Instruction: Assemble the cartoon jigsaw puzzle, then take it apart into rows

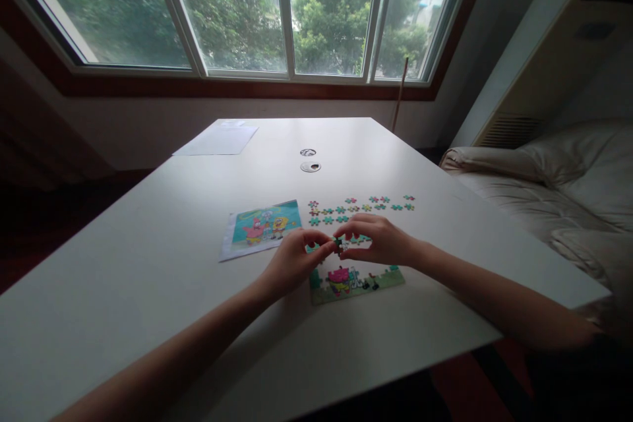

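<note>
Puzzle piece in hand: small, dark piece (pixel 338 246), at centre of frame just above the assembled section; its own long axis is too small to make out.
Left hand (pixel 289 258): thumb and forefinger pinching the piece from its left side.
Right hand (pixel 380 241): fingers curved, forefinger and thumb bowed apart, tips at the same piece; whether they press on it cannot be told.
Assembled section (pixel 357 285): flat, below the hands; long axis runs left to right, right end slightly higher in frame; straight edge toward bottom of frame, toothed edge toward the top.
Loose pieces (pixel 341 210): laid in rough rows above and behind the hands.
Picture sheet (pixel 267 223): left of the loose pieces, tilted, right end higher.
Table (pixel 148 277): white, smooth; surface extends widely left of the sheet; near edge slants up across lower right.
Table far end: white paper (pixel 217 140) at upper left; two round fittings (pixel 310 167) near upper centre.
Room: windows (pixel 237 13) across the top, trees outside; pale sofa (pixel 519 171) at right.
</note>
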Demonstrator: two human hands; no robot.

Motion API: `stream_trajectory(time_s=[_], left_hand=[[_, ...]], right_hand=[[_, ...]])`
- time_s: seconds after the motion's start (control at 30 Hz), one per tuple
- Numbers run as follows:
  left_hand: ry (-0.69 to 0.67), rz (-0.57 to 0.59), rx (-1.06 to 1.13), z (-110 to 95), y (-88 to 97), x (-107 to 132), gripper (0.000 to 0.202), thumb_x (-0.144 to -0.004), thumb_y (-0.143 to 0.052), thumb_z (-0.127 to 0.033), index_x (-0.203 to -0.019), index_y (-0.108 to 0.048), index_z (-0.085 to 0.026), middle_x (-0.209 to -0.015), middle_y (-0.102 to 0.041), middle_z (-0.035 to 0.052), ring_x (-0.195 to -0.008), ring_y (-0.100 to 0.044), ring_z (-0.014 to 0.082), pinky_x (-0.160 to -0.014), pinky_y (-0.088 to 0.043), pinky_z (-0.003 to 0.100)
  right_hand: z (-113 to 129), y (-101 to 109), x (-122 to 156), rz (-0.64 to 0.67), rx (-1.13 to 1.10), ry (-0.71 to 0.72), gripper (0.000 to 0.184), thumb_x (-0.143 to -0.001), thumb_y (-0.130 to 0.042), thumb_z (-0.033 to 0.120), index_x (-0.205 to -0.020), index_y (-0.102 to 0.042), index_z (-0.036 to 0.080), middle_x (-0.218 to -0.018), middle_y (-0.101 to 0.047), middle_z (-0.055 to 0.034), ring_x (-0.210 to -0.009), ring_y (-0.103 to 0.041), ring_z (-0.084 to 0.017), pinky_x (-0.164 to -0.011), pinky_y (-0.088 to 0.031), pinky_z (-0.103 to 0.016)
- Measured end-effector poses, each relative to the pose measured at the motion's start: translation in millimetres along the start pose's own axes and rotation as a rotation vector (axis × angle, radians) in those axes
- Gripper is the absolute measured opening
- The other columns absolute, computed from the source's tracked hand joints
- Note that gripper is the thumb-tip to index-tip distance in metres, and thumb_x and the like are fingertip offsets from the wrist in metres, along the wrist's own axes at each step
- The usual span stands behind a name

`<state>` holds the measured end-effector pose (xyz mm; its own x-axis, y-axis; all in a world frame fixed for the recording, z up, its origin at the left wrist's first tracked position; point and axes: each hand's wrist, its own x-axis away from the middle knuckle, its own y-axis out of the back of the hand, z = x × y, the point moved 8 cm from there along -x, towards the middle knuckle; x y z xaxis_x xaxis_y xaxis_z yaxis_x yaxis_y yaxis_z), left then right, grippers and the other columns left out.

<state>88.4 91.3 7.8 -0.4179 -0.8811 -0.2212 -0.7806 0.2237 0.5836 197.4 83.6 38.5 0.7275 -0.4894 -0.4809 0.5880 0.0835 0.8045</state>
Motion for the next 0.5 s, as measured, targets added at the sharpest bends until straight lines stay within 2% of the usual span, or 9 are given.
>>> stream_trajectory(time_s=[0.17,0.37,0.5], left_hand=[[-0.042,0.006,-0.115,-1.2,2.7,6.3,0.016,-0.079,-0.055,-0.031,-0.082,-0.067,-0.020,-0.078,-0.066,0.0015,-0.078,-0.056,0.0176,-0.071,-0.042,0.028],[-0.267,0.096,-0.413,-13.6,-0.8,25.0,0.015,-0.082,-0.051,-0.023,-0.086,-0.065,-0.021,-0.083,-0.062,0.0053,-0.083,-0.049,0.0203,-0.075,-0.039,0.033],[-0.310,0.137,-0.496,-15.4,-8.9,29.5,0.015,-0.082,-0.051,-0.024,-0.089,-0.064,-0.021,-0.084,-0.061,0.0052,-0.084,-0.047,0.0207,-0.077,-0.038,0.034]], right_hand=[[-9.1,5.7,1.0,0.023,0.024,-0.029,0.030,-0.072,-0.062,0.038,-0.091,-0.060,0.015,-0.073,-0.058,-0.0026,-0.069,-0.053,-0.012,-0.063,-0.044,-0.024],[-21.0,-7.9,7.9,0.284,-0.088,-0.098,0.028,-0.070,-0.065,0.036,-0.091,-0.062,0.016,-0.079,-0.058,-0.0024,-0.068,-0.053,-0.010,-0.063,-0.043,-0.022],[-22.7,-16.6,11.1,0.335,-0.120,-0.116,0.028,-0.069,-0.067,0.033,-0.091,-0.062,0.017,-0.083,-0.059,-0.0029,-0.073,-0.054,-0.011,-0.066,-0.043,-0.022]])
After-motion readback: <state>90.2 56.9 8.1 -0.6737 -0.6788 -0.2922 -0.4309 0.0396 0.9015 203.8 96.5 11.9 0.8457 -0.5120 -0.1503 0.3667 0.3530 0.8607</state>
